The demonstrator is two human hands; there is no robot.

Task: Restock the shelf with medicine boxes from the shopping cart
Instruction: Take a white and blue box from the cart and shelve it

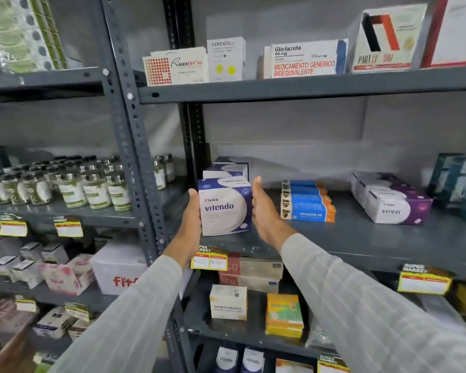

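A white and purple "vitendo" medicine box (223, 208) stands at the front left of the grey middle shelf (361, 238). My left hand (193, 219) presses flat against its left side. My right hand (264, 211) presses against its right side, fingers straight and pointing up. Behind it sit two more boxes of the same kind (226, 169), one behind the other. The shopping cart is out of view.
Blue and orange Vivalyn boxes (307, 203) and purple Virest boxes (390, 200) share the same shelf to the right. A grey upright post (135, 146) stands just left. Bottles (73, 184) fill the left shelf. Boxes line the shelf above (304, 59) and below (228, 302).
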